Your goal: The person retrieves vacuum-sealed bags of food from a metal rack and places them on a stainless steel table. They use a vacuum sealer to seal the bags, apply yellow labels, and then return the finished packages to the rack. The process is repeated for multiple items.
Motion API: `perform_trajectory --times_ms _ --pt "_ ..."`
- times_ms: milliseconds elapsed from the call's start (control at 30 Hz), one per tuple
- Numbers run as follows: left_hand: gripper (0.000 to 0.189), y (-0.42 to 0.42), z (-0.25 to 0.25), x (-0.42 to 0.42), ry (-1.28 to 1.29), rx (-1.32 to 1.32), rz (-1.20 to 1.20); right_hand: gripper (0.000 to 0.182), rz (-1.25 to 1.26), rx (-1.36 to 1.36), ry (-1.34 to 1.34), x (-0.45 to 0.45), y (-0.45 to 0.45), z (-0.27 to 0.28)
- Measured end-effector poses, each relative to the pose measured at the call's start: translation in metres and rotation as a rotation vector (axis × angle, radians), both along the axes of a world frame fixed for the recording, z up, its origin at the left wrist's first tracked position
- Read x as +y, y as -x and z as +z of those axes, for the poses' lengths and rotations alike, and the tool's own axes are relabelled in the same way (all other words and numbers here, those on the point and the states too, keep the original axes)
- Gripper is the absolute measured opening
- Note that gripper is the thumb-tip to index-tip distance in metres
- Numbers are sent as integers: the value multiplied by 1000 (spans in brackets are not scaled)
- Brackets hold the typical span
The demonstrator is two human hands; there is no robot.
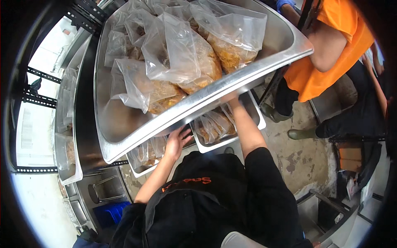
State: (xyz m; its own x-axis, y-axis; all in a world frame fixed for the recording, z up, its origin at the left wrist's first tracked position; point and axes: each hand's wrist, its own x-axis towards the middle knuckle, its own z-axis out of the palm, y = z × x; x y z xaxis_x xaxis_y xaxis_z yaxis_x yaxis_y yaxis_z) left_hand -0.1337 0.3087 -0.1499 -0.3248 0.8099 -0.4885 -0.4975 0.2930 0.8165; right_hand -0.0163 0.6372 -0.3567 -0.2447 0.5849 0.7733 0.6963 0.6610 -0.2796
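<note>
A large stainless steel pan (pixel 198 110) juts out at a tilt high before me, holding several clear plastic bags of orange-brown food (pixel 198 62). My left hand (pixel 176 142) is below the pan's near edge, fingers spread, with nothing seen in it. My right hand (pixel 229 96) reaches up at the underside of the rim; its fingers are blurred and partly hidden by the pan, so its grip does not show. Lower down, a smaller steel pan (pixel 201 148) with bagged food lies under my right forearm. Another pan (pixel 136 173) of bags is beside my left forearm.
A co-worker in an orange shirt (pixel 328 71) stands close at the right, with another person's boot (pixel 299 134) near. Black perforated shelf posts (pixel 40 170) and a further pan of bags (pixel 77 176) are at the left. A stool (pixel 93 193) and a blue crate (pixel 113 212) are lower left.
</note>
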Motion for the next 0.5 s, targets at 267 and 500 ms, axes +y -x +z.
perform_trajectory --times_ms 267,500 --pt "56 19 -29 -73 160 18 176 25 -25 49 813 -66 16 14" --pt "56 46 -50 -74 294 235 37 25 134 -123 991 -62 144 55"
